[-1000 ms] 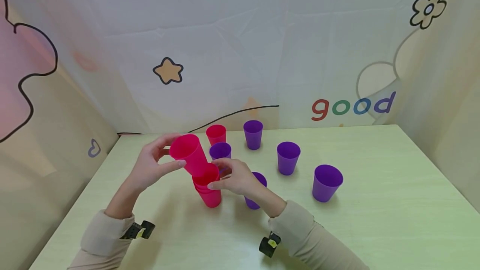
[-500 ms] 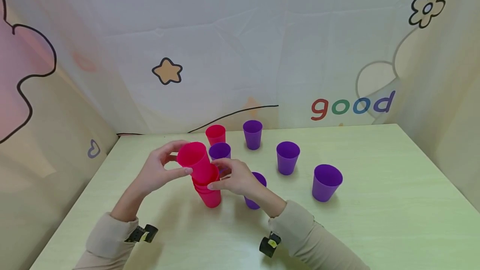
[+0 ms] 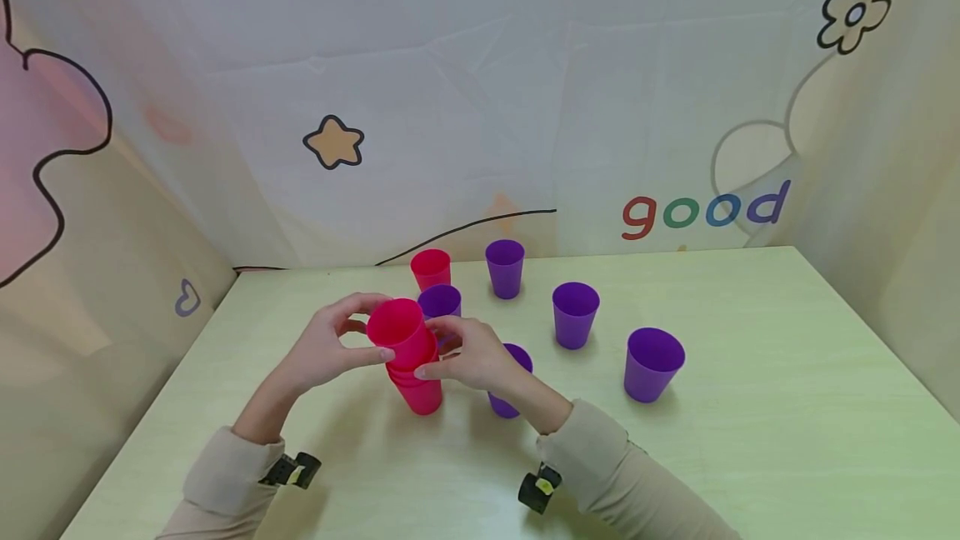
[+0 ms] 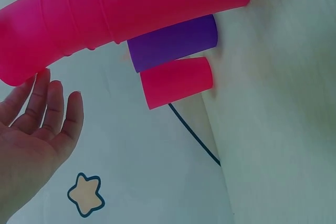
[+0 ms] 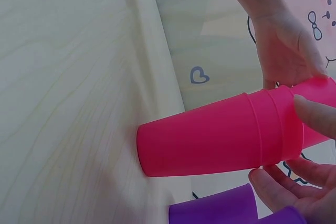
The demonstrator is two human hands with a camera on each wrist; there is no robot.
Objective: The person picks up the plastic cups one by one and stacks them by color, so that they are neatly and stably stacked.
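Observation:
A stack of nested pink cups (image 3: 420, 398) stands on the table, their rims showing as ridges in the right wrist view. My right hand (image 3: 476, 357) grips the stack near its upper rims, thumb on the near side. Between the thumb and fingers of my left hand (image 3: 322, 350) is another pink cup (image 3: 405, 338), its lower end inside the top of the stack and tilted slightly left. The left wrist view shows my left fingers (image 4: 39, 103) against this cup's underside. Right behind the stack stands a purple cup (image 3: 440, 298), partly covered.
A red-pink cup (image 3: 431, 267) stands farther back, near the wall. Purple cups stand to the right: one at the back (image 3: 505, 271), one mid-table (image 3: 575, 319), one at the right (image 3: 652, 367). Another purple cup (image 3: 502, 407) is half hidden behind my right forearm.
My left hand has moved right and down, bringing its pink cup from leaning over the stack's mouth to deeper inside it and more upright. My right hand has stayed on the stack.

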